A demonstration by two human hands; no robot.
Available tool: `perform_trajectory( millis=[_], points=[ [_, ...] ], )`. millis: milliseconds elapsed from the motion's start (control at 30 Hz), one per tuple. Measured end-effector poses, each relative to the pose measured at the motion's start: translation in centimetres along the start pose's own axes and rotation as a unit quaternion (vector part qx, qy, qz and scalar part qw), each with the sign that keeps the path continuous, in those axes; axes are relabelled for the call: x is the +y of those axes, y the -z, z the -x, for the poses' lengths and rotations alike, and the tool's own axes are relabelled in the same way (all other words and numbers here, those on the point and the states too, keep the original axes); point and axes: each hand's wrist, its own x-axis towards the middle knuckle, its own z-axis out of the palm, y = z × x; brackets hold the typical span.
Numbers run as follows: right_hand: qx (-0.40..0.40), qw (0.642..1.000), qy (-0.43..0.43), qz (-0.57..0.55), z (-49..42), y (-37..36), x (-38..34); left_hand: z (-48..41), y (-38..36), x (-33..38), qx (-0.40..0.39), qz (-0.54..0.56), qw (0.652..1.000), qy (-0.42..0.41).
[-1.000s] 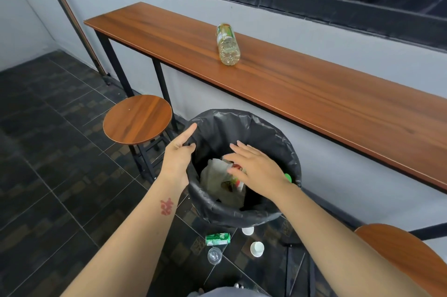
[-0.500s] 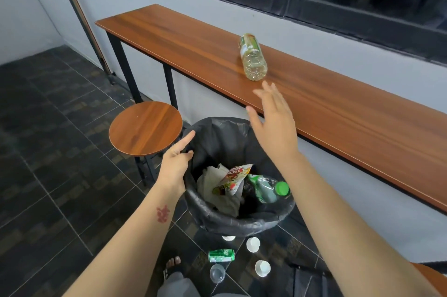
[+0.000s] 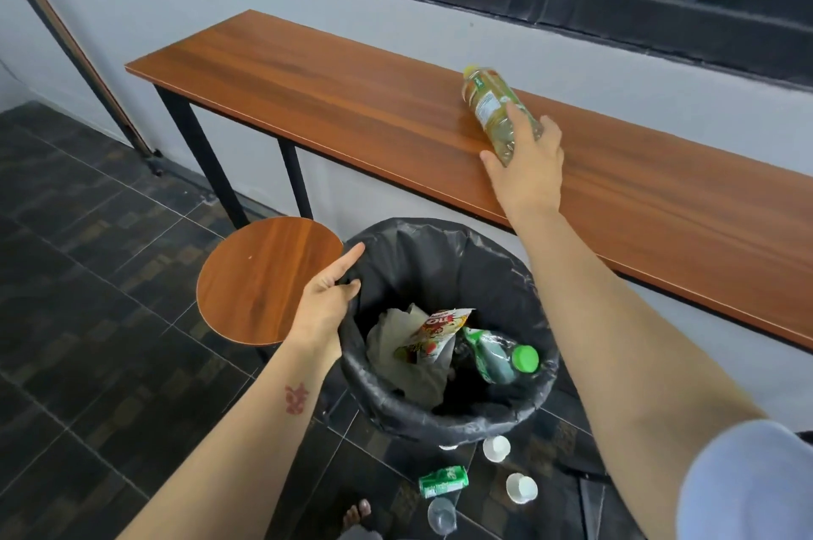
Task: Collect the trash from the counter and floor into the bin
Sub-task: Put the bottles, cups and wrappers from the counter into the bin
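A clear plastic bottle (image 3: pixel 488 99) with yellowish liquid lies on its side on the long wooden counter (image 3: pixel 343 99). My right hand (image 3: pixel 528 170) wraps around the bottle's lower end. My left hand (image 3: pixel 327 302) grips the left rim of the bin (image 3: pixel 440 258), which is lined with a black bag. Inside the bin lie a snack wrapper (image 3: pixel 433 335), crumpled paper and a green-capped bottle (image 3: pixel 501 357). On the floor below the bin are a crushed green can (image 3: pixel 442 481), a clear cup (image 3: pixel 441 515) and white caps (image 3: pixel 521 487).
A round wooden stool (image 3: pixel 259 275) stands just left of the bin, under the counter's edge. Dark tiled floor (image 3: pixel 88 275) spreads to the left. A slanted pole (image 3: pixel 75 51) leans against the wall at far left. My toes (image 3: pixel 357 513) show at the bottom.
My right hand rose out of the bin, reached up to the counter and closed on the bottle. My left hand stayed on the bin's rim.
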Motion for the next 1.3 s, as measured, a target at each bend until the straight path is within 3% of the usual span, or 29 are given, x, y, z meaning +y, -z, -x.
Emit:
perform_trajectory(
  millis=[267, 833, 1067, 1300],
  points=[
    [0.046, 0.998, 0.015, -0.043, 0.4, -0.1, 1.0, -1.9, 1.1, 0.7, -0.036, -0.01, 0.999, 0.003],
    [-0.004, 0.974, 0.117, -0.193, 16.6, 6.3, 4.4, 2.8, 0.6, -0.8, -0.003, 0.018, 1.0, -0.02],
    [-0.11, 0.98, 0.152, -0.066, 22.4, 4.9, 8.9, 4.5, 0.3, -1.6, 0.027, -0.057, 0.997, -0.054],
    [-0.226, 0.949, 0.203, 0.088, 22.3, 3.2, 7.9, 5.8, -1.0, -2.4, 0.025, -0.098, 0.993, -0.064]
  ],
)
